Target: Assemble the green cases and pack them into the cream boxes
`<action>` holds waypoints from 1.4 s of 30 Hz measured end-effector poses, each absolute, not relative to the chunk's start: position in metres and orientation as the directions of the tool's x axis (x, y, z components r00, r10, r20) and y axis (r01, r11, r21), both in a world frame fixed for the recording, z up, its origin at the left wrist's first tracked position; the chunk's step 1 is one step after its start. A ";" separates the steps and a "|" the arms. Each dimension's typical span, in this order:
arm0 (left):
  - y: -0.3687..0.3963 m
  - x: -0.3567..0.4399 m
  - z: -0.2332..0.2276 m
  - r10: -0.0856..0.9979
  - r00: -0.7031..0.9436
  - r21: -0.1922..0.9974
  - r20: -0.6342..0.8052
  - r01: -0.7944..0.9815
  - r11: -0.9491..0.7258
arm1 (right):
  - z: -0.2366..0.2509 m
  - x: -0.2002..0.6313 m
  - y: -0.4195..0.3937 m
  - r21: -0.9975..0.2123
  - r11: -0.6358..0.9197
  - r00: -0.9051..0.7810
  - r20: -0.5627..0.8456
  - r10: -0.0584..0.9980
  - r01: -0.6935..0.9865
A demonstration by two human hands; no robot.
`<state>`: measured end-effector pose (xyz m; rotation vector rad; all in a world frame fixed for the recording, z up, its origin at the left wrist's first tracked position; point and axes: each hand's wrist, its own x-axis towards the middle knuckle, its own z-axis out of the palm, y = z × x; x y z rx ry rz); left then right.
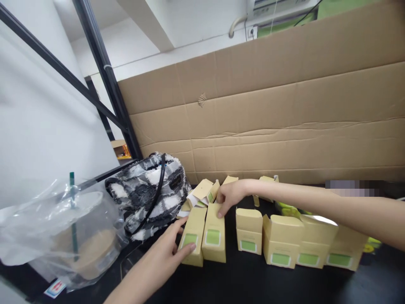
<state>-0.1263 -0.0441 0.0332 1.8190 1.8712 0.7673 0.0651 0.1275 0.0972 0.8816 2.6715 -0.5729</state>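
Two closed yellow cartons with green label patches stand side by side on the black table. My left hand (175, 245) clasps the left carton (195, 223), thumb on its front and fingers along its left side. The right carton (214, 242) touches it; my right hand (230, 195) grips its upper end, thumb on the near face and the other fingers partly hidden behind. Just behind them, more yellow cartons (202, 191) lie in a loose heap, some with open flaps. To the right stand several yellow cartons with raised flaps, among them a smaller one (249, 232) and a wider one (282, 242).
A black-and-white frayed bag (155, 190) with a black strap sits at the left back. Nearer left, a plastic bag (104, 215) holds a cup with a green straw. Green packets (287, 210) lie behind the right cartons. A cardboard wall (262, 109) closes the back.
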 end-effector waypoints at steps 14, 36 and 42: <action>-0.052 -0.129 -0.029 0.938 -0.249 0.863 0.242 0.498 -0.090 | 0.116 0.070 0.077 -0.216 0.815 -0.843 -0.143 0.518 0.538; -0.021 -0.097 -0.020 0.932 -0.188 0.763 0.310 0.634 -0.126 | 0.121 0.071 0.084 -0.307 0.801 -0.849 -0.313 0.426 0.515; -0.001 -0.087 -0.016 0.927 -0.157 0.751 0.341 0.639 -0.168 | 0.125 0.082 0.106 -0.349 0.795 -0.863 -0.296 0.409 0.496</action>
